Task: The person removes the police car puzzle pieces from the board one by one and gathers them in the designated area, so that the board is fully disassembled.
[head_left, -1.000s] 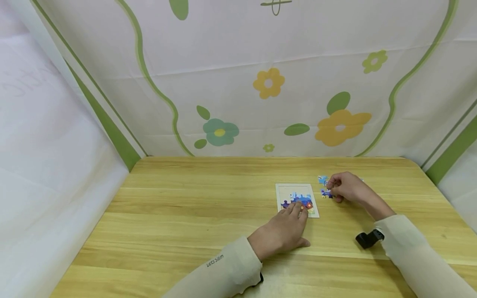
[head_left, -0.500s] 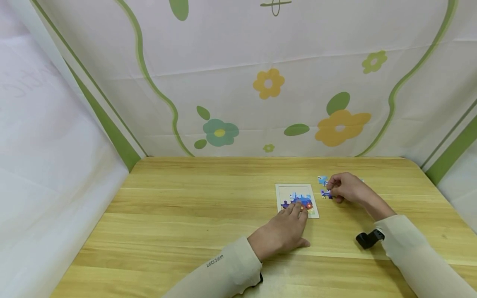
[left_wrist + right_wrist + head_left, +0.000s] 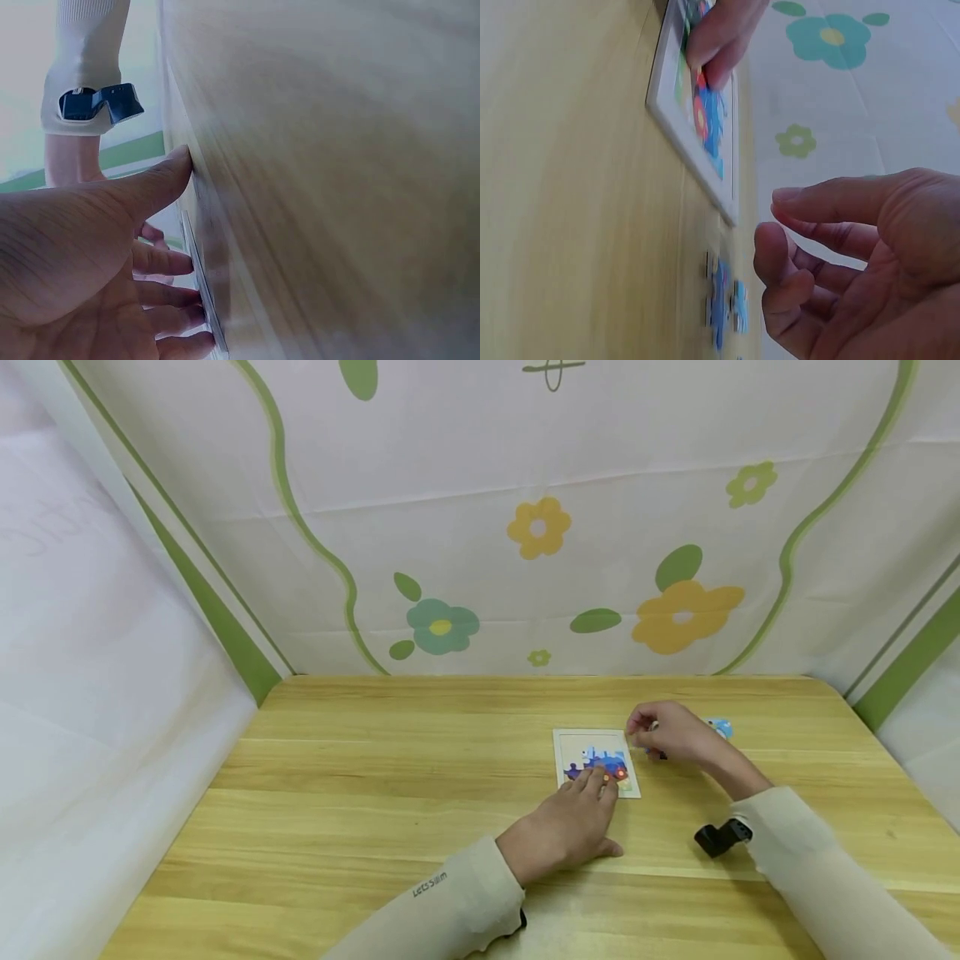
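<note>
My left hand (image 3: 564,828) rests its extended fingers on the lower part of a square jigsaw puzzle board (image 3: 595,733). A blue vehicle picture with red wheels (image 3: 617,768) fills the board's lower part, partly under those fingers; bare pale backing shows above. My right hand (image 3: 673,733) hovers just right of the board, fingers curled, thumb close to the index fingertip. No piece is visible between them, though a thin one could be hidden. Below that hand, in the right wrist view, a purple-blue jigsaw piece (image 3: 718,300) and a light-blue piece (image 3: 740,306) lie on the table.
Another light-blue piece (image 3: 721,727) lies beyond my right wrist. The wooden table (image 3: 360,802) runs back to a flower-printed cloth (image 3: 465,568), with more cloth at the sides. A black wrist camera (image 3: 720,838) sticks out from my right sleeve.
My right hand has moved left from over the loose pieces toward the board, covering the pieces seen beside it before and uncovering more of the far-right one. My left hand stays put.
</note>
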